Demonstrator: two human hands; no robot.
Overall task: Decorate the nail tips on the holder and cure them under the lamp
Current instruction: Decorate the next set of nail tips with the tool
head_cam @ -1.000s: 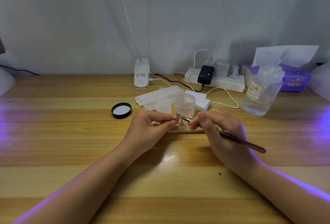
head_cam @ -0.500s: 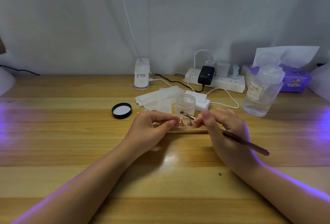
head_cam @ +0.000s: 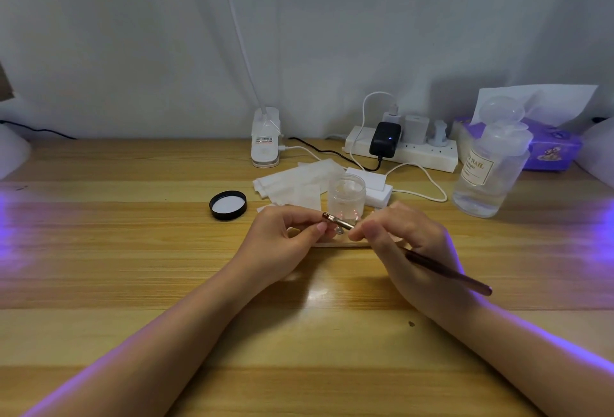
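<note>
Our right hand [head_cam: 398, 237] pinched a brush [head_cam: 445, 272], its long axis slanting, tip up-left beside our left hand [head_cam: 285, 237]; that hand pinched something small above the holder [head_cam: 342, 243] on the desk [head_cam: 133, 250].
</note>
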